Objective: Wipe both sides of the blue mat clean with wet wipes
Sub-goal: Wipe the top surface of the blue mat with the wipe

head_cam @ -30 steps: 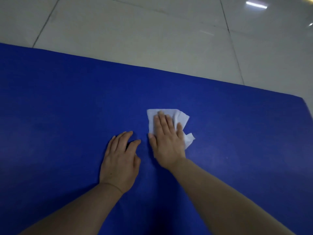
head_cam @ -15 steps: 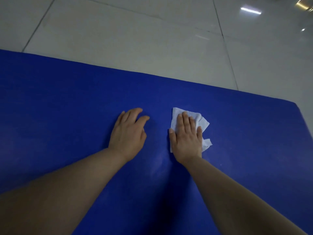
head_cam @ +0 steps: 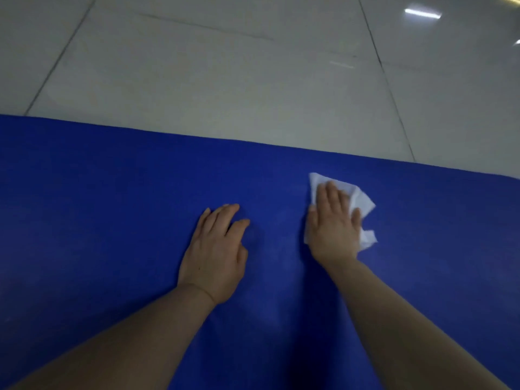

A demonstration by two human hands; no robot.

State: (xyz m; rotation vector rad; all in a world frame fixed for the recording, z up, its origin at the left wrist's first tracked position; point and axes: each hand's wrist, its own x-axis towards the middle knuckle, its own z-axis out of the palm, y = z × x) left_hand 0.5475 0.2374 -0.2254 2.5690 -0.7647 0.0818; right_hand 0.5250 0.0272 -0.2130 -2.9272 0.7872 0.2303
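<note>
While the blue mat (head_cam: 112,220) lies flat on the tiled floor (head_cam: 225,80), its long axis running from left to right, the left hand (head_cam: 215,254) rests palm down on it, fingers straight and relaxed, holding nothing. To its right, the right hand (head_cam: 334,226) presses flat on a crumpled white wet wipe (head_cam: 363,204), fingers straight and pointing to the far edge of the mat.

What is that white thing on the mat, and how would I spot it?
A big blue mat lies across a pale tiled floor. Near its far edge, the right hand presses flat on a crumpled wet wipe. It is the only white thing on the mat; the left hand beside it rests bare.
</note>
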